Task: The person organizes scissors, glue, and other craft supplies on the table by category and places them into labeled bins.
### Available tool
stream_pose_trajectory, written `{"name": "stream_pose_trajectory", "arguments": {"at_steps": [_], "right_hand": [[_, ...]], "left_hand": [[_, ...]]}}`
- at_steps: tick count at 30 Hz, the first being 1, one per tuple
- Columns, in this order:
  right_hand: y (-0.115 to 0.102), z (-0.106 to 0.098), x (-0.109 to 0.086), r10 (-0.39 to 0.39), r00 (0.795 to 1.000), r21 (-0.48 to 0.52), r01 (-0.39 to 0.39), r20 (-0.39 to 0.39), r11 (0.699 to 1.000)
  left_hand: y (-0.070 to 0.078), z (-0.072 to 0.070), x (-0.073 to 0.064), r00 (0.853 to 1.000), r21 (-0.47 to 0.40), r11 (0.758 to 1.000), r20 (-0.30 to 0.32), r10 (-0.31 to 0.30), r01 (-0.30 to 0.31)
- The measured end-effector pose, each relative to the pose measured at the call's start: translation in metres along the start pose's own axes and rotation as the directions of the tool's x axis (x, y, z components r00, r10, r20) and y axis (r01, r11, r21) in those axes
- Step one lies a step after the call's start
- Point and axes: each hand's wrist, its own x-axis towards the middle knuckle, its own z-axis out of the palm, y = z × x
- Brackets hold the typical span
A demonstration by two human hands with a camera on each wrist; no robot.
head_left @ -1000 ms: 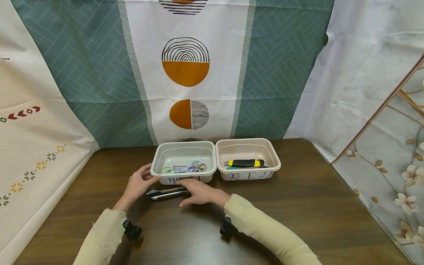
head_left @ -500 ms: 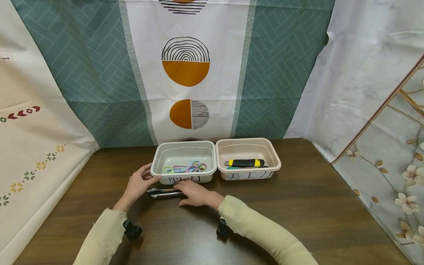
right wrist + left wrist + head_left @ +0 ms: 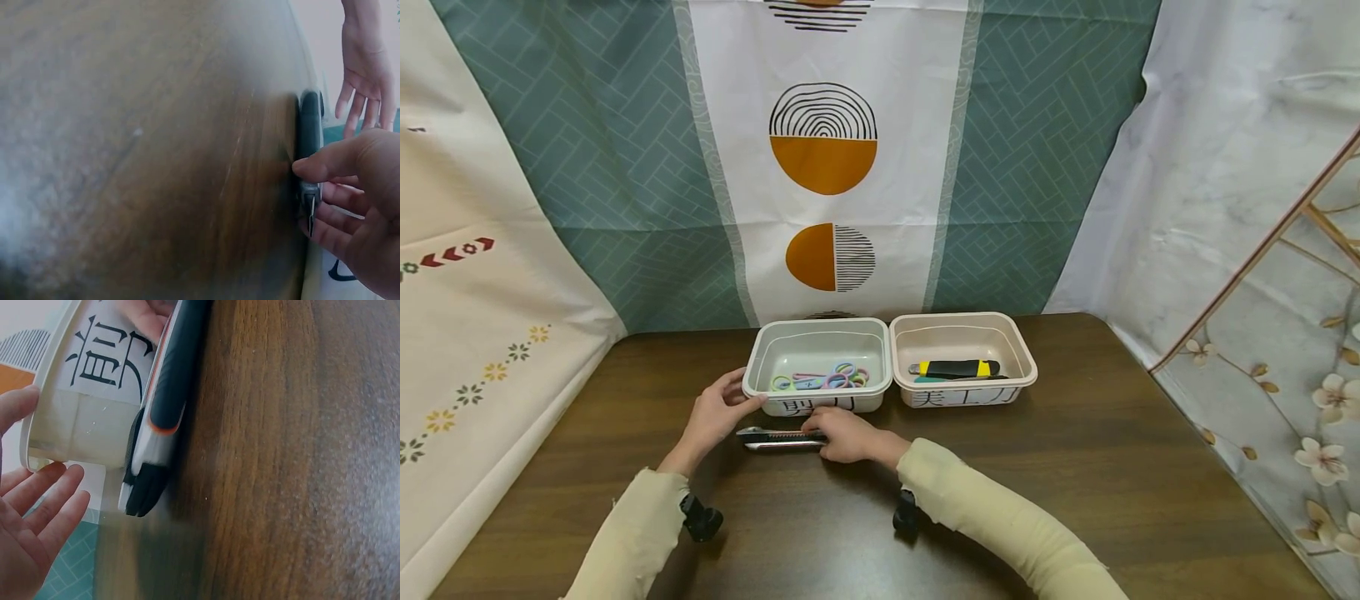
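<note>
My right hand [image 3: 848, 435] pinches a black and silver utility knife [image 3: 775, 438] near its right end, thumb on the near side. The knife lies lengthwise along the front of a pale grey plastic box [image 3: 820, 343], whose label bears dark characters. In the right wrist view a metal tip [image 3: 310, 215] pokes out of the knife between thumb and fingers. At the box's left front corner my left hand [image 3: 713, 421] rests, thumb touching the rim and the other fingers loosely extended by the end wall. Pastel-coloured scissors [image 3: 831, 382] lie inside the box.
Right beside the grey box stands a beige box [image 3: 958, 340] with a label. It holds a yellow and black utility knife [image 3: 955, 368] and a teal item, partly hidden by the rim. Both boxes stand at the back of a brown wooden table [image 3: 1097, 467], before a patterned curtain [image 3: 1030, 150].
My right hand first reached left over the knife, then its thumb and fingers closed on the knife's right end. The knife has turned slightly, more parallel to the box. My left hand has stayed put.
</note>
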Motion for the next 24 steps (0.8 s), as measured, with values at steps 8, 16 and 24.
{"name": "stream_pose_trajectory", "arguments": {"at_steps": [8, 16, 24], "right_hand": [[0.0028, -0.0019, -0.0052, 0.017, 1.000, 0.074, -0.017, 0.007, 0.997], [0.0005, -0.0013, -0.0083, 0.054, 0.999, 0.063, -0.054, 0.000, 0.997], [-0.0023, -0.0012, -0.0083, 0.061, 0.998, 0.061, -0.059, -0.020, 0.996]], "left_hand": [[-0.0001, 0.0011, 0.0006, 1.000, 0.000, 1.000, -0.009, 0.006, -0.006], [-0.0012, 0.0012, 0.0002, 1.000, -0.012, 1.000, -0.010, -0.002, 0.002], [-0.0004, 0.0008, 0.0004, 1.000, -0.012, 1.000, -0.006, -0.007, 0.006]]}}
